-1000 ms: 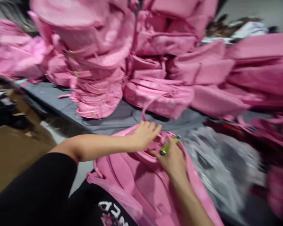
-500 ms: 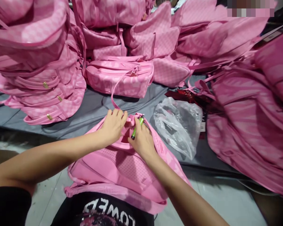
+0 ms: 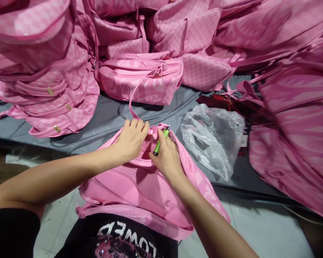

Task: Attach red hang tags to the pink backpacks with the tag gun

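A pink backpack (image 3: 150, 190) lies against my front at the table's near edge, its padded, dotted back panel towards me and its top opening spread. My left hand (image 3: 133, 139) is closed over the far left rim of that opening, its fingertips curled out of sight. At the right side of the opening, my right hand (image 3: 168, 156) is closed around a green pen (image 3: 161, 140) with a black end, while its fingers also rest at the bag's rim. A pink loop shows between both hands.
Stacked pink backpacks (image 3: 56, 75) stand on the left, with a pink bag (image 3: 142, 80) behind my hands and more backpacks (image 3: 298, 125) on the right. A clear plastic bag (image 3: 214, 138) lies on the grey-covered table (image 3: 110, 113), beside dark red packaging (image 3: 226, 102).
The view has shifted slightly, so the surrounding bags sit a little differently in frame. Both hands keep their places on the backpack, and the pen stays in my right hand.
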Demonstrator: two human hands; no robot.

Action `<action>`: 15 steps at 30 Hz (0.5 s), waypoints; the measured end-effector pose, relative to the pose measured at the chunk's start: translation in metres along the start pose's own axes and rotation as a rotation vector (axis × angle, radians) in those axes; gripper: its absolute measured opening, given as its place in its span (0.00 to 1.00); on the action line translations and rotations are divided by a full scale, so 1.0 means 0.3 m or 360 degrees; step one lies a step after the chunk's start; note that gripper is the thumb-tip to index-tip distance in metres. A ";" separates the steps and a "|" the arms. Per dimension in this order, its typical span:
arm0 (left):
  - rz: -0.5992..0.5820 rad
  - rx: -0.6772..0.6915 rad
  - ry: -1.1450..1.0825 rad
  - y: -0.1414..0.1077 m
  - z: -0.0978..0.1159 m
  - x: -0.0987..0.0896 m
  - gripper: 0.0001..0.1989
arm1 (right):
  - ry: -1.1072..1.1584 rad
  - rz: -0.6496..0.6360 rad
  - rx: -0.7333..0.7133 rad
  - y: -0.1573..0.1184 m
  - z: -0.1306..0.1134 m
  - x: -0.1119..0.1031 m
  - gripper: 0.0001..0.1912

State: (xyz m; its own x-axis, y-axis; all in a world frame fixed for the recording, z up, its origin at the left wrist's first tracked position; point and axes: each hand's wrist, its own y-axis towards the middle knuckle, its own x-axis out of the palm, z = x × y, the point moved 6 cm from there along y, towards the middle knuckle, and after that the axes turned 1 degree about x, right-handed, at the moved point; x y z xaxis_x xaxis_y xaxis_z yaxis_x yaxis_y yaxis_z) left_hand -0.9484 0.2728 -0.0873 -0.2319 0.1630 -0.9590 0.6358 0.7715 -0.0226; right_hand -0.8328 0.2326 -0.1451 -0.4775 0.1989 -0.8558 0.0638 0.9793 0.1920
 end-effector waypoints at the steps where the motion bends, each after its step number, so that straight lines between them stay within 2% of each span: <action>1: -0.0002 -0.0001 0.0015 0.003 0.000 0.002 0.43 | -0.0014 -0.0008 0.0013 0.006 0.000 0.002 0.46; 5: 0.0029 0.0003 0.0045 0.005 0.003 0.003 0.43 | -0.0009 0.0009 -0.0003 -0.005 -0.018 -0.021 0.43; 10: 0.0089 0.0010 0.0025 -0.004 0.003 0.004 0.36 | 0.0378 0.0228 -0.0091 -0.183 -0.072 -0.144 0.37; 13: 0.0084 -0.0005 0.0038 -0.002 0.004 0.004 0.32 | 0.0837 0.0104 0.0127 -0.260 -0.071 -0.167 0.29; 15: 0.0051 -0.0023 0.0041 0.002 0.006 0.000 0.31 | 0.1121 -0.0042 0.0362 -0.258 -0.064 -0.147 0.25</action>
State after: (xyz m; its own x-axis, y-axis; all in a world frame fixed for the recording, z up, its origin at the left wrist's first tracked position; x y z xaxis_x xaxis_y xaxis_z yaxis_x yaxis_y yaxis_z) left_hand -0.9467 0.2723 -0.0879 -0.2305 0.2030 -0.9517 0.6327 0.7743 0.0119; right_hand -0.8335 0.1474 -0.1131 -0.9256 0.1794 -0.3332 0.1882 0.9821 0.0060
